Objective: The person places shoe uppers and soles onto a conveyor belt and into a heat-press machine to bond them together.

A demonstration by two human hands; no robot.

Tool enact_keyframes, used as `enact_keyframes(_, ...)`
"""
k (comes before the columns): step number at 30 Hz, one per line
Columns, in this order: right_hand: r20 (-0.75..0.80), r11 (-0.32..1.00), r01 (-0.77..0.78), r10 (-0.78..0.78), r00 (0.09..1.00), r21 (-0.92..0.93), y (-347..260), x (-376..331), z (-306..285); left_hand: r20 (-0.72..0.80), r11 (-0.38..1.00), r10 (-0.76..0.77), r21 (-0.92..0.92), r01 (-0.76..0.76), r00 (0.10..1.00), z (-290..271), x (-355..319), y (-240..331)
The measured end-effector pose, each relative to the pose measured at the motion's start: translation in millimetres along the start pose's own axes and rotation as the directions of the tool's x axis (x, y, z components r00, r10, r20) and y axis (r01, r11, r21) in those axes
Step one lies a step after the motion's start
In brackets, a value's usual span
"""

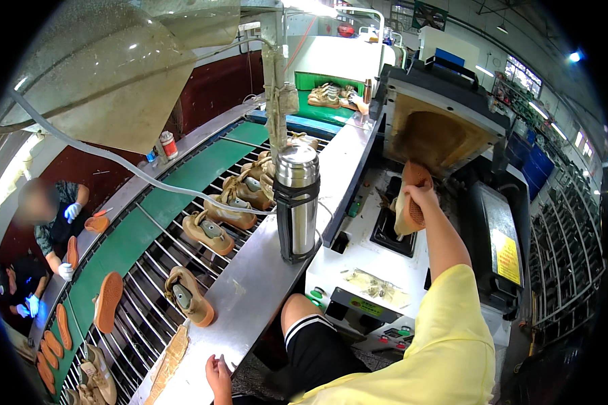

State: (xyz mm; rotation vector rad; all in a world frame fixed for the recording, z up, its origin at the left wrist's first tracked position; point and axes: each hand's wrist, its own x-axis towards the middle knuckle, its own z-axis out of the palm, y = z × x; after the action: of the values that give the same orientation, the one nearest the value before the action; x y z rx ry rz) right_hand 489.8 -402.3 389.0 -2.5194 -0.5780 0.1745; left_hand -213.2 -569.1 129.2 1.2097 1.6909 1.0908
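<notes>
My right hand (423,196) grips a shoe (407,214) with a tan upper and an orange-brown textured sole. It holds the shoe tilted, sole turned to the right, over the dark recessed seat (393,233) of a white machine, in front of the machine's raised lid (446,125). My left hand (218,379) is low at the edge of the metal ledge (250,297), its fingers curled. Small grey bits show by its fingertips; what it holds, if anything, I cannot make out. The nearest shoe (189,297) to it lies on the roller conveyor, against the ledge.
A steel thermos (297,202) in a black holder stands on the ledge beside a post. Several tan shoes (226,210) lie on the conveyor rollers; loose soles (63,326) lie on its green belt (155,216). Two gloved co-workers (54,216) are across it. A black machine box (496,233) stands right.
</notes>
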Motion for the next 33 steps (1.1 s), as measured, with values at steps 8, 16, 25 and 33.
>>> enact_keyframes(8, 0.076, 0.959, -0.131, 0.155, 0.985, -0.25, -5, -16, 64, -0.254, 0.973, 0.177, 0.193, -0.129, 0.951, 59, 103, 53)
enact_keyframes(16, -0.048, 0.821, 0.419, -0.472, 0.88, -0.388, 35, -108, 72, -0.508, 0.996, 0.086, 0.038, -0.077, 0.857, 64, 164, 47)
enact_keyframes(25, 0.455, 0.187, 0.982, -0.878, 0.149, 0.039, 8, -294, 134, -0.396, 0.979, 0.1, -0.124, -0.161, 0.913, 87, 212, 51)
enact_keyframes(33, 0.483, -0.023, 0.967, -0.869, 0.105, -0.253, -7, -301, 181, -0.182, 0.98, 0.131, -0.127, -0.156, 0.974, 50, 272, 4)
